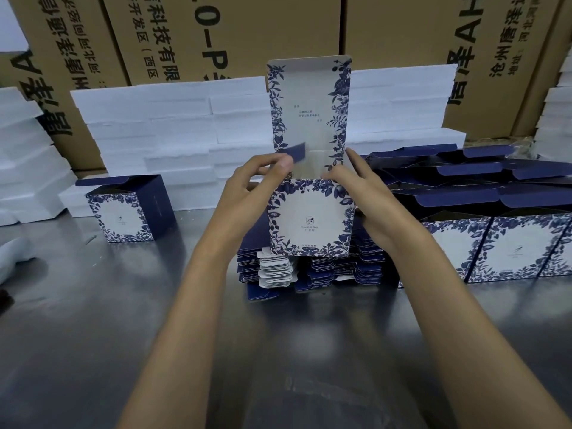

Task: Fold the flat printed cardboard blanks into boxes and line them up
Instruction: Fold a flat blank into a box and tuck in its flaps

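Note:
I hold a half-formed blue-and-white floral box (309, 218) upright over a stack of flat blanks (312, 270). Its tall printed lid panel (309, 106) stands straight up. My left hand (257, 184) pinches a dark blue side flap at the box's top left. My right hand (359, 187) grips the top right edge. One folded box (127, 212) stands alone at the left, its lid open. A row of folded boxes (507, 246) with open dark lids lines up at the right.
The work surface is a shiny metal table (93, 320). White foam slabs (161, 125) are stacked behind the boxes and at far left (24, 156). Large brown cartons (247, 29) form the back wall. A white cloth-like item (12, 255) lies at the left edge.

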